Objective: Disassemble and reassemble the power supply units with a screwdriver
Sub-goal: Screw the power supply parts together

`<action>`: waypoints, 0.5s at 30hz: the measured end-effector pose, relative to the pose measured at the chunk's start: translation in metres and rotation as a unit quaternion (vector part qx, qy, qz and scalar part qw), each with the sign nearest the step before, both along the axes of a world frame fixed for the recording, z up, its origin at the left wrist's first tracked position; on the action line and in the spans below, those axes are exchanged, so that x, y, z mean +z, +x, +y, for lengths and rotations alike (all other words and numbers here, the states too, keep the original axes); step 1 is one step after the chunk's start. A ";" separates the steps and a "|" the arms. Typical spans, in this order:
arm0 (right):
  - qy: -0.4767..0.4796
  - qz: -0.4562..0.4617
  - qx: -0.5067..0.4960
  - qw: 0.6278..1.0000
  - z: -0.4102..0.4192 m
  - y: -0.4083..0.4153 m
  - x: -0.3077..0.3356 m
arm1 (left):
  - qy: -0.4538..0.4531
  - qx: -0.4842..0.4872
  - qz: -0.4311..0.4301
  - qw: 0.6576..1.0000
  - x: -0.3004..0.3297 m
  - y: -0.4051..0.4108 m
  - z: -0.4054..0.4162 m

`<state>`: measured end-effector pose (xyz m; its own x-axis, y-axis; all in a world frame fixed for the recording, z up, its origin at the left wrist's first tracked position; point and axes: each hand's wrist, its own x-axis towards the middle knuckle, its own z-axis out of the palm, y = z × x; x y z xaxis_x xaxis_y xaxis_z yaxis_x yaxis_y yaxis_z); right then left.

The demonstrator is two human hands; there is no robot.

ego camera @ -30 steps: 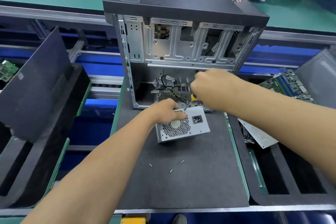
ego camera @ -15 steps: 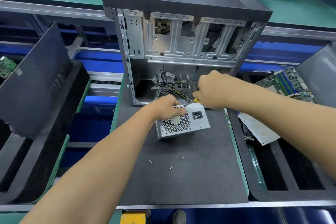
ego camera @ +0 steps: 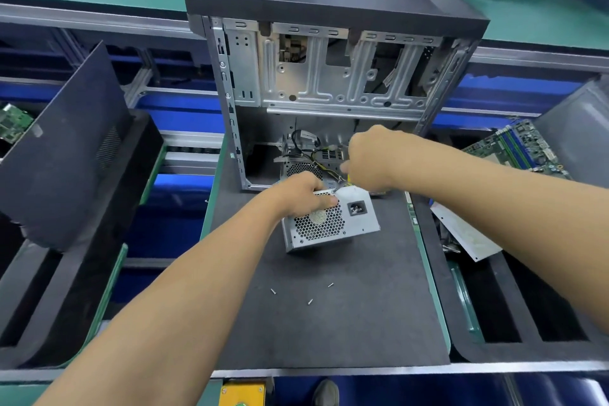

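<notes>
Screws (ego camera: 309, 301), three of them, lie loose on the dark mat (ego camera: 329, 323) nearest the person, well apart from both hands. Beyond them the power supply unit (ego camera: 329, 224) sits on the mat with its honeycomb fan grille and power socket facing the camera, its long axis running left to right and tilted a little, right end farther away. The left hand (ego camera: 301, 193) reaches in from the lower left, palm down, fingers curled over the unit's top left edge and gripping it. The right hand (ego camera: 370, 161) comes from the right, forearm stretched across the mat, fingers closed round a screwdriver (ego camera: 341, 184) with a yellow handle mostly hidden in the fist; its shaft slants down and left, tip at the unit's top edge just beside the left fingers. Behind both hands stands the open computer case (ego camera: 329, 76), upright, cables showing inside.
</notes>
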<state>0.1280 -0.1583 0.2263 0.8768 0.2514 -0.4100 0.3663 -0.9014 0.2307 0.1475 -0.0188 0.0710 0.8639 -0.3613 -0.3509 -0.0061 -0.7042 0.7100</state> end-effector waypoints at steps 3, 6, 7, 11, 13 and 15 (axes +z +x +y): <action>0.003 -0.036 0.097 0.995 0.001 -0.012 0.001 | -0.008 -0.006 0.000 1.000 0.003 0.000 0.000; -0.035 -0.096 0.249 0.963 -0.004 -0.011 -0.001 | -0.011 -0.007 -0.009 1.000 0.000 0.000 0.000; -0.055 -0.098 0.249 0.962 -0.006 -0.008 -0.001 | -0.011 0.001 -0.013 1.000 0.000 -0.001 0.000; -0.043 -0.070 0.097 0.992 -0.016 0.011 -0.003 | -0.016 0.006 -0.016 1.000 -0.001 -0.003 0.001; -0.038 -0.030 0.102 0.994 -0.023 0.012 -0.003 | -0.018 0.000 -0.017 1.000 0.001 -0.002 0.000; -0.013 -0.016 0.108 0.994 -0.020 -0.003 0.002 | -0.007 -0.002 -0.019 1.000 0.002 -0.001 -0.001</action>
<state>0.1255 -0.1780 0.2280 0.8157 0.4253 -0.3921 0.5433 -0.7960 0.2667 0.1460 -0.0195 0.0733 0.8747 -0.3702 -0.3127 -0.0368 -0.6941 0.7189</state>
